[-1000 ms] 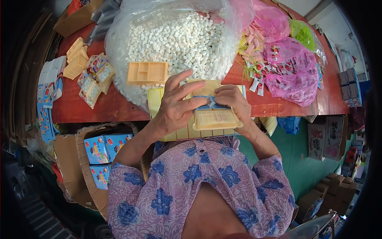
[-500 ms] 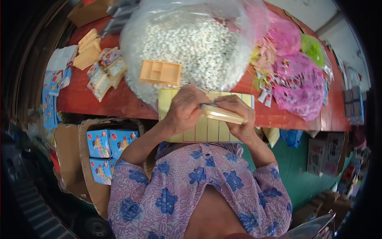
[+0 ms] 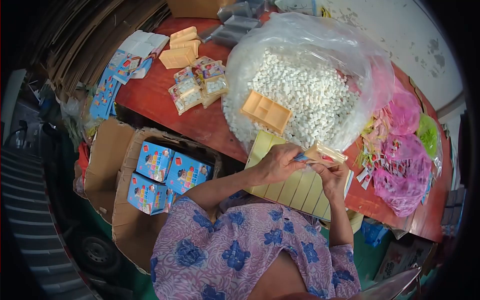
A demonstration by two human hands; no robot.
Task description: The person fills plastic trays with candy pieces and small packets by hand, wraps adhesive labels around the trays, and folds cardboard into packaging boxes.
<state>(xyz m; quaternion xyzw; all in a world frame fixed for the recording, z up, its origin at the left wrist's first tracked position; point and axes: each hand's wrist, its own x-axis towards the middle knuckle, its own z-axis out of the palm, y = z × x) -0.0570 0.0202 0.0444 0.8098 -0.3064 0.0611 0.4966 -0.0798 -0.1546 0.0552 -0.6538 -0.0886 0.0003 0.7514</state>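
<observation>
My right hand [image 3: 334, 176] grips a small cream plastic tray [image 3: 327, 151], tilted, with a shiny clear cover and some red showing inside. At its left end, my left hand [image 3: 281, 162] pinches a bluish piece [image 3: 301, 157], possibly a card, touching the tray; the fingers partly hide it. Beneath both hands lies a yellow board with dark lines [image 3: 295, 189]. Just beyond it, an empty orange tray with compartments [image 3: 266, 111] rests on a heap of small white cubes [image 3: 310, 85] in a large clear plastic bag [image 3: 300, 27].
Filled trays [image 3: 186, 94] and stacked orange trays [image 3: 181, 52] stand left on the red table [image 3: 145, 97], near blue printed cards [image 3: 106, 90]. Pink bags [image 3: 400, 175] lie right. Below left, an open carton [image 3: 125, 200] holds blue boxes [image 3: 187, 172].
The view has swung left, shifting everything rightward and tilting it. My hands have turned the tray more upright, and its end with red inside now shows.
</observation>
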